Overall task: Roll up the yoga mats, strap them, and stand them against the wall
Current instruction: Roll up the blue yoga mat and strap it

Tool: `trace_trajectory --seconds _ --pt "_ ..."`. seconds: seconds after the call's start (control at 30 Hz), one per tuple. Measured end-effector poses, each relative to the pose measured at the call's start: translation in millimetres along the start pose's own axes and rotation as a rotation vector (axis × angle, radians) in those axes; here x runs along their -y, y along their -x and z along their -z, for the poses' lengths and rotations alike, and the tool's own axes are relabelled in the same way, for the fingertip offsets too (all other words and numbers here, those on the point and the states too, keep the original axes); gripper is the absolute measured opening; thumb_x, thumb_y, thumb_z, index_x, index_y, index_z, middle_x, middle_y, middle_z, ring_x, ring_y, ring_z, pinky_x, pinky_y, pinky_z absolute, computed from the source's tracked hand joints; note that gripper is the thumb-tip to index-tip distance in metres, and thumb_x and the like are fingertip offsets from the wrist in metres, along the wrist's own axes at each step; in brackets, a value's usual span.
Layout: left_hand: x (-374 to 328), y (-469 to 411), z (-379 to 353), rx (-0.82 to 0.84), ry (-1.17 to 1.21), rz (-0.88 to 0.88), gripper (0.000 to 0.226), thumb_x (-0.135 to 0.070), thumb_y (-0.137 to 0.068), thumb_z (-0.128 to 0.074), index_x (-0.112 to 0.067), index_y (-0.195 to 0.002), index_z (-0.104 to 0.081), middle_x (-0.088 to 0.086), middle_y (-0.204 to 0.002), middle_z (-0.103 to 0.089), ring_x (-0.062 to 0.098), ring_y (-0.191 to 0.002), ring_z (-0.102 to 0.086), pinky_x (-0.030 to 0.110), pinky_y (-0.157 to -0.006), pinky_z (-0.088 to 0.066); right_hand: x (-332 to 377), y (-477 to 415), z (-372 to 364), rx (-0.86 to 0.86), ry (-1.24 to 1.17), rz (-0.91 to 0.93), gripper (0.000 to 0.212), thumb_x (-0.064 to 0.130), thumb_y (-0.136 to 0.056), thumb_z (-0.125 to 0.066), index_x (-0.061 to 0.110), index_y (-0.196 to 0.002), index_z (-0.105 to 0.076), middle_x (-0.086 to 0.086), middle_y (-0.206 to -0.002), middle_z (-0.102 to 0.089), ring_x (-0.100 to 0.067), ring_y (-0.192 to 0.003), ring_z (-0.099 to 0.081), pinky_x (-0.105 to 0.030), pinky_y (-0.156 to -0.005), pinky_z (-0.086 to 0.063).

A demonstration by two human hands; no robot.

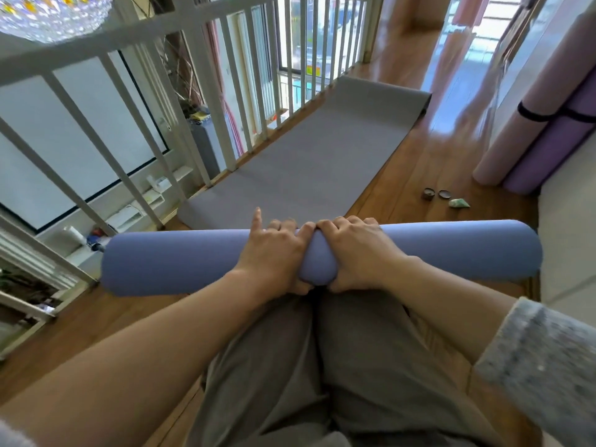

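Wooden floor spreads around us; the rolled blue mat sits crosswise before us, long axis left-right, left hand and right hand both gripping its middle (strapped mats stand rightward).

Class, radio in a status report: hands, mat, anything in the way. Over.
Left hand and right hand grip blue mat mid-roll. Looks unstrapped. Grey mat lies flat ahead.

Bright daylight from far window. Strong glare on floor, top right. Chandelier overexposed. Shadows faint. Wide-angle bowing at edges; railing bars curve. Mats and sleeve at right edge soft.
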State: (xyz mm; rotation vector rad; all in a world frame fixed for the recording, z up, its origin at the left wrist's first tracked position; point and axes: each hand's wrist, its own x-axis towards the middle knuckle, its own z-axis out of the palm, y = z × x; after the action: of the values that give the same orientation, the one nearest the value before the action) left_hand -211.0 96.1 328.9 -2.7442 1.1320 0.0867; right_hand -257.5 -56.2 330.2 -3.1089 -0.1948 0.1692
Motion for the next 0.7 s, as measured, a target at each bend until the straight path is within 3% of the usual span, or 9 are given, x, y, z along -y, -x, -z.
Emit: trace_trajectory --seconds 0.23,0.4,0.5,0.6,0.7 --pt "-19.2 45.1 33.8 0.140 -0.051 -0.094 0.101 -0.069 -0.073 -0.061 -0.021 -0.149 -0.015 0.003 -0.137 -0.045 0.024 -0.126 -0.046 0.056 -0.115 -0.011 16.7 48.9 32.1 0.114 0.000 0.092 0.078 0.060 -0.057 -0.075 0.025 -0.121 -0.047 0.005 -0.113 -0.059 -0.018 -0.100 -0.058 -0.032 -0.081 -0.044" --pt "-30.0 60.3 20.8 0.208 0.041 -0.103 0.103 -0.070 -0.069 -0.064 -0.023 -0.148 -0.018 0.004 -0.134 -0.047 0.024 -0.125 -0.046 0.052 -0.115 -0.015 26.7 66.7 23.2 0.210 -0.075 0.096 0.081 0.058 -0.060 -0.077 0.025 -0.127 -0.044 0.004 -0.120 -0.055 -0.016 -0.107 -0.052 -0.029 -0.089 -0.039" --pt "-29.3 56.2 22.5 0.236 0.052 -0.105 0.104 -0.071 -0.069 -0.064 -0.022 -0.148 -0.018 0.004 -0.137 -0.045 0.023 -0.126 -0.044 0.052 -0.115 -0.018 27.8 76.6 21.6 0.179 -0.012 0.102 0.093 0.058 -0.068 -0.073 0.020 -0.142 -0.030 -0.001 -0.134 -0.046 -0.021 -0.120 -0.045 -0.037 -0.104 -0.035" --pt "-23.7 51.3 27.7 0.299 0.116 -0.102 0.103 -0.072 -0.067 -0.066 -0.024 -0.146 -0.023 0.001 -0.139 -0.046 0.021 -0.127 -0.044 0.046 -0.112 -0.027 33.8 89.2 19.7 0.157 0.135 0.109 0.105 0.054 -0.079 -0.066 0.013 -0.152 -0.002 -0.008 -0.150 -0.027 -0.028 -0.135 -0.030 -0.048 -0.114 -0.024" --pt "-17.3 46.1 32.6 0.342 0.185 -0.042 0.096 -0.075 -0.065 -0.065 -0.030 -0.142 -0.031 -0.004 -0.137 -0.049 0.020 -0.124 -0.046 0.046 -0.108 -0.031 33.9 84.4 14.8 0.156 0.138 0.099 0.109 0.053 -0.075 -0.071 0.014 -0.151 -0.003 -0.009 -0.148 -0.028 -0.028 -0.133 -0.032 -0.048 -0.112 -0.025"
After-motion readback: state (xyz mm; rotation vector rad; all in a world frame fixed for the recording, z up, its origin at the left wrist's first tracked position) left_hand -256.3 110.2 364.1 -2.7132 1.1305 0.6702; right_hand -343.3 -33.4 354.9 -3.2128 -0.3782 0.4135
